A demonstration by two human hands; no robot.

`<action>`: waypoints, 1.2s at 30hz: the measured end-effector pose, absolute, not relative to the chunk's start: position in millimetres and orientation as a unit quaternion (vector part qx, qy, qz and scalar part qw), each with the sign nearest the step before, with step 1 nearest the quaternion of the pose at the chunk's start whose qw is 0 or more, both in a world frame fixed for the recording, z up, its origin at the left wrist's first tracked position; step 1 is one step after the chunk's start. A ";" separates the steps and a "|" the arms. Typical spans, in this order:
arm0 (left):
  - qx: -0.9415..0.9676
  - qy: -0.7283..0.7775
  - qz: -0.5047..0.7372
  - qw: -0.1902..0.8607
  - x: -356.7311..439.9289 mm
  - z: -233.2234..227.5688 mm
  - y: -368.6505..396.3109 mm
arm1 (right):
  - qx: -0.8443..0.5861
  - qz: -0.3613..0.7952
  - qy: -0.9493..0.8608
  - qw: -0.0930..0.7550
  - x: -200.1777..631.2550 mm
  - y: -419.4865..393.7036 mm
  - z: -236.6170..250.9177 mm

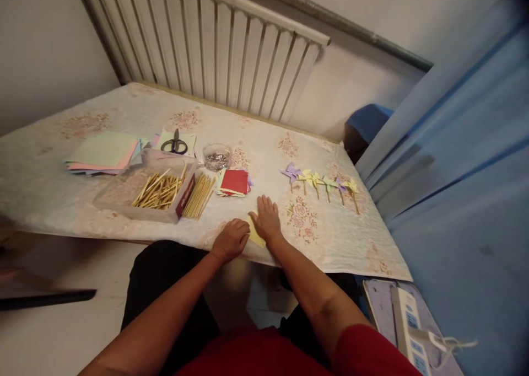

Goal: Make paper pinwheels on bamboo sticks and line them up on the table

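A small yellow paper square (pixel 255 236) lies at the table's near edge. My right hand (pixel 268 219) presses flat on it with fingers spread. My left hand (pixel 230 239) rests curled on the paper's left side, fingers bent over its edge. Just beyond the hands sits a stack of small colored paper squares (pixel 233 182) with a red one on top. A row of finished paper pinwheels on sticks (pixel 320 183) lies to the right.
A clear plastic tray (pixel 124 194) holds wooden sticks (pixel 159 191); more sticks (pixel 199 195) lie beside it. Larger colored sheets (pixel 103 152), black scissors (pixel 175 144) and a small glass dish (pixel 217 156) sit farther back. A radiator (pixel 215 45) stands behind the table (pixel 339 238); a blue curtain (pixel 463 172) hangs at right.
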State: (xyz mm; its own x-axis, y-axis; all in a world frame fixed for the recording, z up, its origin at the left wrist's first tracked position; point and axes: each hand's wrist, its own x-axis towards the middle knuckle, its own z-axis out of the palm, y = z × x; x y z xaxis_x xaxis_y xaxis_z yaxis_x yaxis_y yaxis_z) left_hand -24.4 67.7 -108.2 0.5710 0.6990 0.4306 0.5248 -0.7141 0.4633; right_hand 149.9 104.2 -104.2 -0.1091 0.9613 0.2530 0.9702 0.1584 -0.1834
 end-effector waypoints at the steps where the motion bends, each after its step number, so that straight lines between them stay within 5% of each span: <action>1: 0.875 0.351 0.300 0.142 -24.2 -108.3 67.8 | -0.650 -0.020 -0.744 0.151 148.6 101.6 -106.9; 29: 0.846 0.386 0.355 0.097 26.9 -73.7 67.8 | -0.646 -0.051 -0.746 0.152 190.7 18.6 -114.4; 36: 0.872 0.403 0.251 0.118 64.5 -106.4 87.5 | -0.561 -0.045 -0.817 0.127 194.2 16.3 -112.1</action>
